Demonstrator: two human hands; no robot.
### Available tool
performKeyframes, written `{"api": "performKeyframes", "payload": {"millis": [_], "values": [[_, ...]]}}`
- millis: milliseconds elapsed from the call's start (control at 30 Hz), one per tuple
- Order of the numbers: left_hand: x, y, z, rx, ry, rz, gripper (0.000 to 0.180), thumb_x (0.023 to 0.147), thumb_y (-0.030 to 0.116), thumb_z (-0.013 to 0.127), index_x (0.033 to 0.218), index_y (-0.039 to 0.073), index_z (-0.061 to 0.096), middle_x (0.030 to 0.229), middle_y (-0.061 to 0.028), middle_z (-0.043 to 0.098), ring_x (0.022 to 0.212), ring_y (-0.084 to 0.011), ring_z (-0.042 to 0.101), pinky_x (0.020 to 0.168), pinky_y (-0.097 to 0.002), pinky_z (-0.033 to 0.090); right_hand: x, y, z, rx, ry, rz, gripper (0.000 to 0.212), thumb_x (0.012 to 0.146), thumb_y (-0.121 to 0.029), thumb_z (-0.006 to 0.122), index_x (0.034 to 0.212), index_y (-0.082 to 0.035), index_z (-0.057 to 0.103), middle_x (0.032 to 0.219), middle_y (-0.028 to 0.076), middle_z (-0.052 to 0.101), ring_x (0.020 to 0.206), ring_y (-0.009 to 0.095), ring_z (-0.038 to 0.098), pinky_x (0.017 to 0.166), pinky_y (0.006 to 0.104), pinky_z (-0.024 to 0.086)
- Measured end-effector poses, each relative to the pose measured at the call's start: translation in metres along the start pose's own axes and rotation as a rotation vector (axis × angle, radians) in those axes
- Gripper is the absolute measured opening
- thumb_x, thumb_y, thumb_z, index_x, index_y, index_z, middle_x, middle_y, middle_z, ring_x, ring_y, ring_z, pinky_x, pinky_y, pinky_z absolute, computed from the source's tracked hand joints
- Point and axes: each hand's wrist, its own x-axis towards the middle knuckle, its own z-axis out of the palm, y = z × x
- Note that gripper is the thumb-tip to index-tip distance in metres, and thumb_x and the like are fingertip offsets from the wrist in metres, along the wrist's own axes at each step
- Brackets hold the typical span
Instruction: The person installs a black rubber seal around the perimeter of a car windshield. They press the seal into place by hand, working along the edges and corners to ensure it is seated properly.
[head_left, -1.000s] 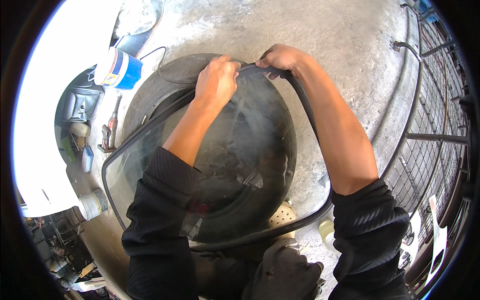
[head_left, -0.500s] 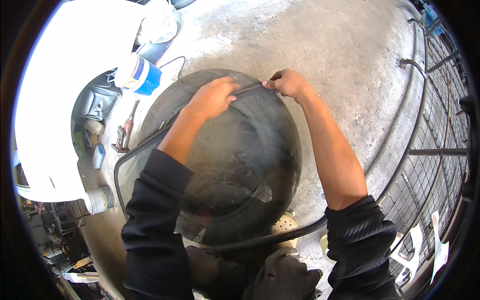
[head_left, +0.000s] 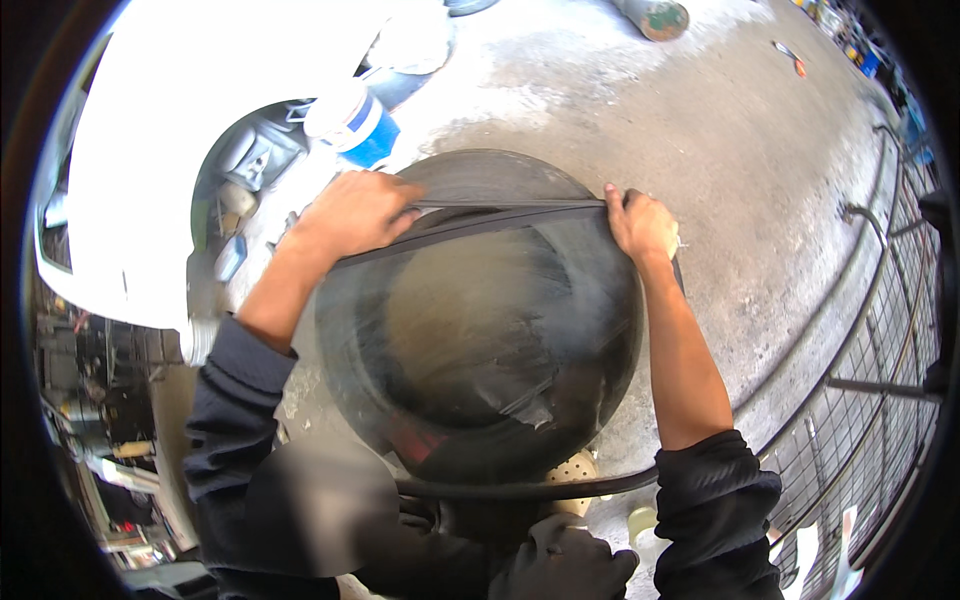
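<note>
A pane of vehicle glass [head_left: 470,330] edged with black rubber lies over a large black tyre [head_left: 500,168] on the floor. Between my hands a thin black rubber strip [head_left: 510,204] is pulled straight, a little beyond the pane's far edge. My left hand [head_left: 358,213] is closed around the strip's left part, by the left portion of that edge. At the far right corner of the glass, my right hand [head_left: 643,228] pinches the strip's other end against the rim, thumb pointing up.
A white vehicle body [head_left: 150,180] fills the left side, with a blue and white bucket [head_left: 362,130] beside it. A metal mesh rack [head_left: 870,400] runs along the right. A perforated cream clog [head_left: 572,475] shows under the near edge. Far off lies a cylinder [head_left: 655,18].
My left hand has slid left, away from the right hand, and the strip between them is now stretched straight. The whole view has shifted, bringing more of the far floor into sight.
</note>
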Motion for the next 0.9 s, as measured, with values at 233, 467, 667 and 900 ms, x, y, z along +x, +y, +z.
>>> {"api": "performKeyframes", "payload": {"millis": [233,467,667,900], "values": [[-0.125,-0.046,-0.074,0.113,0.127,-0.146,0.018,0.081,0.016,0.062,0.092,0.002,0.064,0.081,-0.0155,0.064,0.078,-0.0336,0.062,0.07,-0.0428,0.049,-0.004,0.0,0.007,0.023,-0.002,-0.021,0.059,0.093,-0.054,0.032,0.103,-0.005,0.065,0.101,0.023,0.065,0.1,0.041,0.059,0.088,0.048,0.045],[-0.271,-0.092,-0.08,0.15,0.166,-0.491,0.026,0.086,0.021,0.061,0.102,0.001,0.063,0.086,-0.0176,0.064,0.084,-0.0359,0.06,0.074,-0.0416,0.046,-0.002,0.014,0.002,0.039,-0.019,-0.112,0.064,0.089,-0.061,0.035,0.105,-0.008,0.066,0.102,0.023,0.065,0.102,0.04,0.059,0.088,0.0468,0.044],[-0.38,-0.117,0.055,-0.049,0.151,-0.67,0.025,0.088,0.019,0.06,0.102,-0.002,0.062,0.074,-0.0212,0.062,0.074,-0.039,0.061,0.071,-0.0416,0.049,-0.004,0.004,0.001,0.041,-0.077,-0.149,0.066,0.086,-0.064,0.04,0.106,-0.006,0.065,0.104,0.022,0.065,0.104,0.037,0.059,0.089,0.0454,0.045],[-0.24,-0.072,0.104,-0.177,-0.397,-0.834,0.048,0.08,0.027,0.067,0.12,0.003,0.054,0.109,-0.0203,0.059,0.103,-0.0357,0.056,0.091,-0.0439,0.044,0.008,0.03,-0.001,0.05,-0.078,-0.168,0.054,0.087,-0.057,0.048,0.108,-0.009,0.065,0.103,0.017,0.066,0.101,0.034,0.061,0.087,0.0428,0.046]]}}
